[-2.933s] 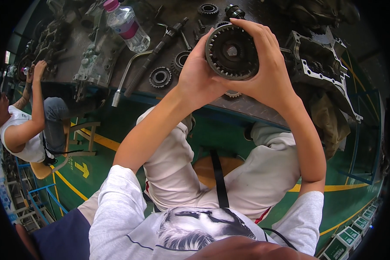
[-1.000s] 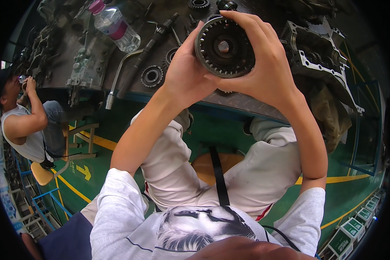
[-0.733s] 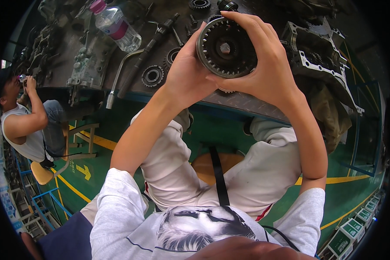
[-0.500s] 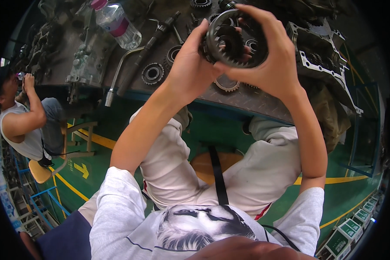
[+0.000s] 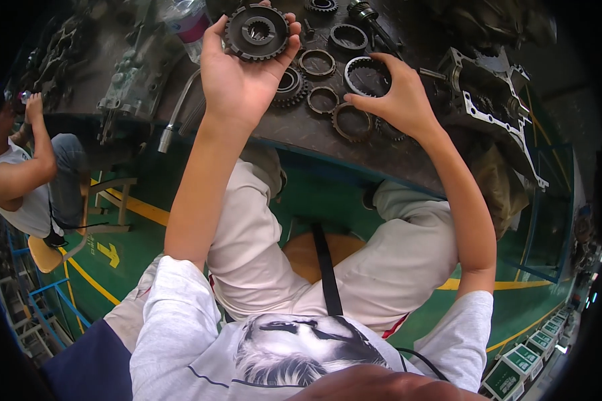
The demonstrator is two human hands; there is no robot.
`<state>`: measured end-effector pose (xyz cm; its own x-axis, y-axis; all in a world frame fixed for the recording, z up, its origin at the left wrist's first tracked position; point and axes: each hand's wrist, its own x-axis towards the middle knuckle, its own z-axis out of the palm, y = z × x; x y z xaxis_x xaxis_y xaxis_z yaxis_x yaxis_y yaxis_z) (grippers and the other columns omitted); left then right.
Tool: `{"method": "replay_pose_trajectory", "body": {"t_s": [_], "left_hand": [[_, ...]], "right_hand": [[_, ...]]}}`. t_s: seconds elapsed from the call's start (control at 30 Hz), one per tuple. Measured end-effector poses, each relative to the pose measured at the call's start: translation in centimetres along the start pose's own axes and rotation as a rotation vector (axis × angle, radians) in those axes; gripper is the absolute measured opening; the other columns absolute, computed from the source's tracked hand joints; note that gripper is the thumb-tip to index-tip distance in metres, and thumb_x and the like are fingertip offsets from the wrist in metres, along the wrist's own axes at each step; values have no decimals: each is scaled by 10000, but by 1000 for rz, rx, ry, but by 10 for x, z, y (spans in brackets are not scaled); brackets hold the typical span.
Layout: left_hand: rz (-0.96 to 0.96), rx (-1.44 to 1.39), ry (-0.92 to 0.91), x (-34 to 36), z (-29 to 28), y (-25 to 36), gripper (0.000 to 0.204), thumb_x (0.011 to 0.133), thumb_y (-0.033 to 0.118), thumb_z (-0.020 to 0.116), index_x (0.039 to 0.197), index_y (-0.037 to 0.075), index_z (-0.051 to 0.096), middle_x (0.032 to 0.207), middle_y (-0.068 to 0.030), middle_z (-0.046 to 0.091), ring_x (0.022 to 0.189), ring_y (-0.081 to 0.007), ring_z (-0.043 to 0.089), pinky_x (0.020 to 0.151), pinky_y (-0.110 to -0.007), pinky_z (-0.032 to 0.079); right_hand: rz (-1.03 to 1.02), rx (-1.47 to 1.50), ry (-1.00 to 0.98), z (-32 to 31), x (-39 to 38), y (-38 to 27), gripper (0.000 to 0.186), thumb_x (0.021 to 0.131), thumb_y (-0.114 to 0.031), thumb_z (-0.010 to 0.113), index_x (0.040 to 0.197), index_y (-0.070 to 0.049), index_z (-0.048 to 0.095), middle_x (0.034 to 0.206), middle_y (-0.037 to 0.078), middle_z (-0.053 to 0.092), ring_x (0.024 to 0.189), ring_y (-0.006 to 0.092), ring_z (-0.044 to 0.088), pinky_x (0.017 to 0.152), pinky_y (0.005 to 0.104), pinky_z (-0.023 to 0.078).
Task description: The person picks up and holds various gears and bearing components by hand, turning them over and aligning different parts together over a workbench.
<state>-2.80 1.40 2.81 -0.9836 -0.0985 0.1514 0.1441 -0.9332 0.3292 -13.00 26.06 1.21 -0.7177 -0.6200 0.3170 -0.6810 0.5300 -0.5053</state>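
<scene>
My left hand (image 5: 241, 90) is palm up, fingers curled round the rim of a dark toothed gear hub (image 5: 242, 32) with a splined hole in its middle. Its flat face shows. My right hand (image 5: 408, 100) has thumb and fingers round a dark gear sleeve (image 5: 364, 89), a ring with inner teeth, at the metal bench. Whether that sleeve rests on the bench I cannot tell. Between the hands lie thin brass-coloured rings (image 5: 318, 63), a smaller ring (image 5: 323, 100) and a larger toothed ring (image 5: 352, 123). A gear (image 5: 289, 87) sits beside my left wrist.
A metal housing (image 5: 488, 100) stands at the right bench edge, a bent-handled wrench (image 5: 172, 120) at the left. Behind are a dark shaft (image 5: 374, 23), another ring (image 5: 348, 37) and a plastic bottle (image 5: 190, 27). Someone in a white vest (image 5: 30, 174) sits far left.
The hub and sleeve were together between both hands; now they are apart. My left hand has moved left and away with the hub, and my right hand has lowered with the sleeve.
</scene>
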Motion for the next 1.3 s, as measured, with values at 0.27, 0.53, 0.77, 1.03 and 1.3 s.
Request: {"method": "replay_pose_trajectory", "body": {"t_s": [0.27,0.53,0.77,1.03,1.3], "left_hand": [[4,-57,-7,-2,-2,4,523,991,319,420,1341,-64,490,1310,-297,506,1173,-385,529,997,-462,481],[22,-61,-15,-4,-3,11,517,993,324,417,1334,-56,504,1300,-288,515,1174,-375,529,995,-459,476],[17,-70,117,0,2,-5,500,999,345,417,1305,-34,528,1279,-271,531,1156,-367,543,964,-451,495],[-51,72,236,0,14,-22,533,1015,388,400,1319,-34,520,1250,-260,575,1150,-350,569,968,-447,508],[-6,111,272,3,14,-26,543,1036,409,349,1294,-31,533,1229,-245,595,1133,-345,588,958,-457,522]], "right_hand": [[-44,-168,-8,18,10,4,839,647,-471,854,1238,71,606,1235,214,636,1186,346,556,1043,405,403],[-56,-272,22,23,19,10,825,665,-547,835,1184,64,638,1157,213,660,1139,352,581,995,413,437],[-8,-336,110,51,76,18,543,737,-412,804,1075,-2,690,1091,164,687,1092,363,573,945,438,478],[123,-359,37,53,100,33,721,650,-512,845,1173,-40,688,1098,195,690,1085,370,617,938,446,500],[384,687,-83,-7,106,9,681,845,-480,712,1285,30,609,1177,132,692,1022,192,661,910,330,501]]}}
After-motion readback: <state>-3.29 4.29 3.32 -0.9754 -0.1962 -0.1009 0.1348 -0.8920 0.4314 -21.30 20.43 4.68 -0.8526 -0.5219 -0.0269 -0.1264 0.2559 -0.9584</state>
